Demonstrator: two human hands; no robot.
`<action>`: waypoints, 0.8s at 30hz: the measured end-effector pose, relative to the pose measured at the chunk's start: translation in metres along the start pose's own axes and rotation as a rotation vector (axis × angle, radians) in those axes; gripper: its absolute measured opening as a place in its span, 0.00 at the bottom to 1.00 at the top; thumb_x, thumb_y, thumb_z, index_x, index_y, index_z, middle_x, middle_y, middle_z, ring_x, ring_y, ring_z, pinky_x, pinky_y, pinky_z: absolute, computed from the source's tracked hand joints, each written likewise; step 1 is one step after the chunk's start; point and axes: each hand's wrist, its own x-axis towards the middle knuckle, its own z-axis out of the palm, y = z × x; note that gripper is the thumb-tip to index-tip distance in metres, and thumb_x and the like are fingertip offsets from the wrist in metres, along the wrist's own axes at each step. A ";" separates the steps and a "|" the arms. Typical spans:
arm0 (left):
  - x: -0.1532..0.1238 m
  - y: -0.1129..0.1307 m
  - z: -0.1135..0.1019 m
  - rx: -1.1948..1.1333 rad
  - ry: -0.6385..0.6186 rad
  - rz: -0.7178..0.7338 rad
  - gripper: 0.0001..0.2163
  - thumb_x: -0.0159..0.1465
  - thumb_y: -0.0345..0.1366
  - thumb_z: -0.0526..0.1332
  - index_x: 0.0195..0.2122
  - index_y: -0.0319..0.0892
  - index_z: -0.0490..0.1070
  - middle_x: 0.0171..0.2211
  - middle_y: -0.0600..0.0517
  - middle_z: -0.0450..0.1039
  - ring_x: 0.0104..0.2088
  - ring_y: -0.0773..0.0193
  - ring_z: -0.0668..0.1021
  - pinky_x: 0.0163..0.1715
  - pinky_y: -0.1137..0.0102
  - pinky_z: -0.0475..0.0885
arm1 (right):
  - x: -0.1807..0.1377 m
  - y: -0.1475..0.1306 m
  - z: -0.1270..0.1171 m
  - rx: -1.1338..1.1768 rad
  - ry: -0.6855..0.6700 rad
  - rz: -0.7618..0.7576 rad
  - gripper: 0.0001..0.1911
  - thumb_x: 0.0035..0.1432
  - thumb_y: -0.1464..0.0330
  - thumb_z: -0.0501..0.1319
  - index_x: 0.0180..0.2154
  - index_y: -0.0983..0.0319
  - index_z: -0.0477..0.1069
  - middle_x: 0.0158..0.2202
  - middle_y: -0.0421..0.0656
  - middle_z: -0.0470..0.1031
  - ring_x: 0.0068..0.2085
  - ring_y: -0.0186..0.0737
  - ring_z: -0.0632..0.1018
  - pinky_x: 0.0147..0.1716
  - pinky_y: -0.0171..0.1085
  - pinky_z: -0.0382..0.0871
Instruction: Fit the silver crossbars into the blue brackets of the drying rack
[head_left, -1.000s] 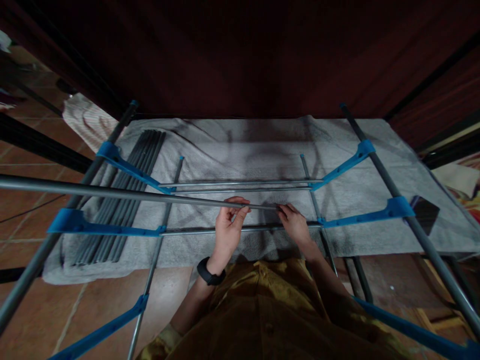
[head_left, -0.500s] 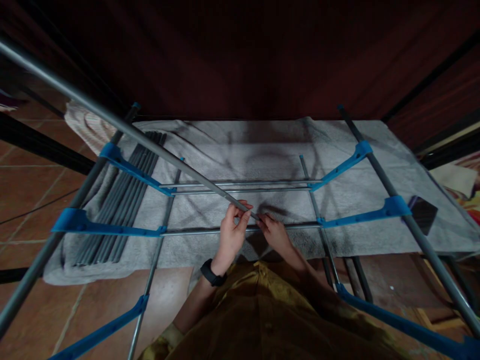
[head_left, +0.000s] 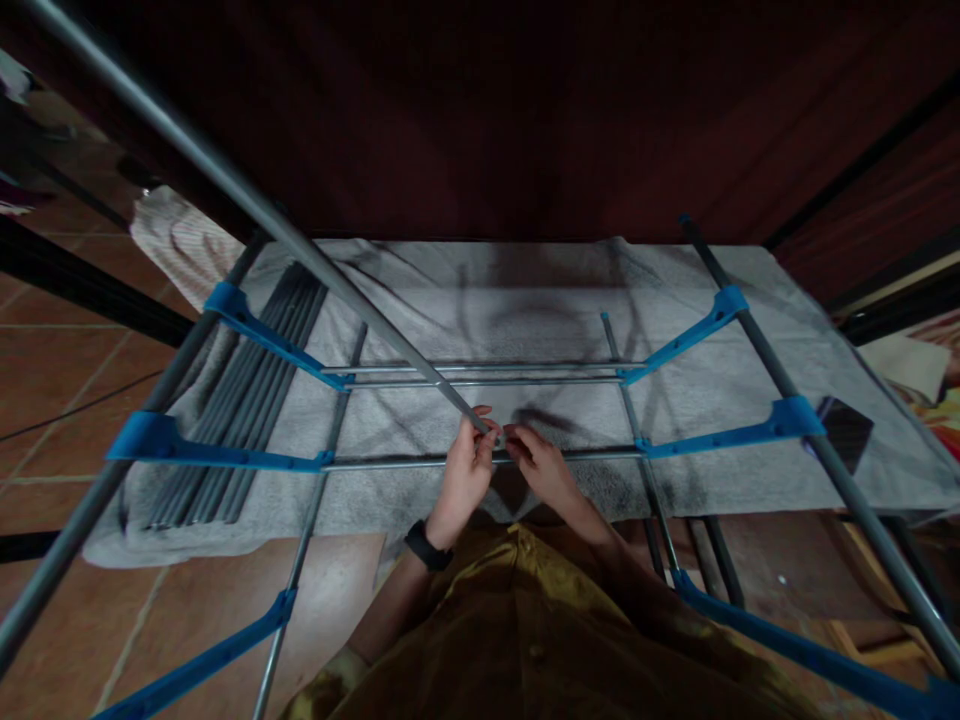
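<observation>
A long grey metal rod (head_left: 247,195) runs from the upper left corner down to my hands at the centre. My left hand (head_left: 465,475), with a black watch on the wrist, pinches the rod close to its lower end. My right hand (head_left: 544,465) pinches the very tip of the same rod. Both hands hover just above a thin horizontal bar (head_left: 390,461) of a grey and blue rack frame (head_left: 712,315). I wear a golden-yellow shirt.
A grey towel (head_left: 525,300) covers the tiled floor under the frame. A bundle of several grey rods (head_left: 240,400) lies on its left side. A dark flat object (head_left: 844,430) sits on the towel at right. Dark wooden furniture stands behind.
The rod's far end has swung up from nearly level to steeply raised at the upper left. My right hand has slid left toward my left hand at the rod's tip.
</observation>
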 end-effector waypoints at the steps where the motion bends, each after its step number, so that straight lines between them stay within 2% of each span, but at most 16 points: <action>1: 0.001 0.000 -0.004 0.024 0.014 -0.007 0.13 0.71 0.37 0.55 0.55 0.45 0.63 0.40 0.50 0.75 0.40 0.63 0.78 0.44 0.67 0.73 | 0.000 0.001 -0.002 0.008 0.017 0.004 0.15 0.68 0.66 0.55 0.52 0.54 0.73 0.49 0.46 0.79 0.47 0.44 0.80 0.49 0.43 0.73; 6: 0.009 -0.008 -0.029 0.114 0.077 0.003 0.09 0.71 0.38 0.53 0.50 0.45 0.66 0.37 0.51 0.74 0.38 0.63 0.77 0.42 0.68 0.71 | 0.007 0.011 -0.025 0.046 0.114 0.018 0.14 0.67 0.62 0.56 0.50 0.54 0.75 0.45 0.45 0.80 0.45 0.44 0.80 0.48 0.43 0.74; 11: 0.015 -0.020 -0.050 0.198 0.093 0.020 0.07 0.69 0.37 0.52 0.39 0.45 0.69 0.45 0.47 0.77 0.46 0.59 0.78 0.48 0.64 0.71 | 0.016 0.019 -0.049 0.106 0.250 0.056 0.15 0.66 0.59 0.57 0.50 0.55 0.76 0.45 0.45 0.80 0.44 0.43 0.80 0.45 0.42 0.74; 16: 0.019 -0.033 -0.068 0.322 0.118 0.031 0.09 0.67 0.32 0.53 0.43 0.44 0.72 0.40 0.47 0.79 0.44 0.56 0.79 0.49 0.60 0.72 | 0.018 0.019 -0.061 0.205 0.324 0.092 0.16 0.64 0.57 0.60 0.50 0.55 0.75 0.44 0.44 0.79 0.44 0.42 0.79 0.47 0.43 0.72; 24: 0.019 -0.051 -0.100 0.643 0.133 0.106 0.19 0.61 0.25 0.51 0.48 0.42 0.76 0.41 0.44 0.79 0.45 0.52 0.79 0.49 0.57 0.73 | 0.018 0.016 -0.069 0.450 0.378 0.214 0.20 0.56 0.57 0.66 0.50 0.54 0.75 0.42 0.42 0.78 0.40 0.41 0.77 0.42 0.43 0.74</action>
